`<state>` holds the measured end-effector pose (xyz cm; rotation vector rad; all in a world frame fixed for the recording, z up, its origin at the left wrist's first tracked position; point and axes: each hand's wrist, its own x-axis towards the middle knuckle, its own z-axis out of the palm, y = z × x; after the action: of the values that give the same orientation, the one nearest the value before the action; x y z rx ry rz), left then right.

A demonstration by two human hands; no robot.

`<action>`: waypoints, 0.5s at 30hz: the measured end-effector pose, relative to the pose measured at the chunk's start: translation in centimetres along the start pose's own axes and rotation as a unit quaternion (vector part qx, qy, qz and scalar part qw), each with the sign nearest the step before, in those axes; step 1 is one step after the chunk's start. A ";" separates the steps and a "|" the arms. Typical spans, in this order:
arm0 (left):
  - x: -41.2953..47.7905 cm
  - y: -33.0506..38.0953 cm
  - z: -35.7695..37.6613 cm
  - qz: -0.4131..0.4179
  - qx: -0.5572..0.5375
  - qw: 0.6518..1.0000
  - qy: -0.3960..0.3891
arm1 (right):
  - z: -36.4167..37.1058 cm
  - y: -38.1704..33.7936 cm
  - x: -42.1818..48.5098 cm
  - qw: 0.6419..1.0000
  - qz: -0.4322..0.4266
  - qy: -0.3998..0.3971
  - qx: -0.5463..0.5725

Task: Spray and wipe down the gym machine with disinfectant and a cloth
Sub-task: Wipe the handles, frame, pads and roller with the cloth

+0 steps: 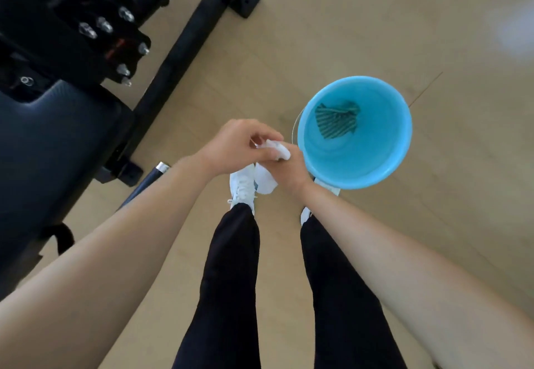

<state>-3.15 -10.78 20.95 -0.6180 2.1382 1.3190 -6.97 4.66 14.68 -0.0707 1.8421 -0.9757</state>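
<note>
Down in front of the knees, both hands meet over the shoes point(242, 186), and between them is the cloth point(267, 180), white and crumpled. Left hand point(235, 146) is on top, fingers curled, pinching the upper wad. Right hand point(294, 170) sits just under it, gripping the lower part, with a loose tail hanging down. It looks like wringing or folding, and I can't tell which.

Now the relation that matters: the machine point(86, 36) lies off to the left and ahead of the hands, well apart from the cloth. Its nearest piece is the pad point(63, 137), dark and cushioned, straight left of the left hand. The base bar point(179, 50) runs long on a diagonal, from beside the pad up and away to the far foot. So the left arm is the nearer one, and my read is that the cloth has to swing left to reach the pad.

On the other side sits the bucket point(384, 166), blue, just beside the right hand, with a striped rag point(335, 121) inside in what looks like water. No spray bottle in view anywhere.

Writing? None I can read. A red mark point(115, 47) sits on the machine's black metalwork, too blurred to make out. Shoes and bucket show no brand.
</note>
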 end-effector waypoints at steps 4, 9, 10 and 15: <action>2.4 -2.7 1.3 0.002 0.073 0.997 -0.005 | 0.4 2.2 3.2 0.999 -0.014 -0.037 -0.004; 4.9 -7.0 5.2 -0.074 0.120 0.988 0.055 | -2.8 4.9 5.6 0.996 -0.026 -0.059 -0.058; 5.6 -7.8 6.0 -0.090 0.122 0.986 0.073 | -3.6 5.8 6.0 0.996 -0.034 -0.034 -0.069; 10.8 -10.2 9.8 -0.187 0.078 0.968 0.145 | -9.5 12.1 9.7 0.990 -0.022 0.109 -0.084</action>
<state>-2.66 -7.16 3.56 -1.1409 2.1805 0.8888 -14.90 13.96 1.18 -0.1106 2.1302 -0.8832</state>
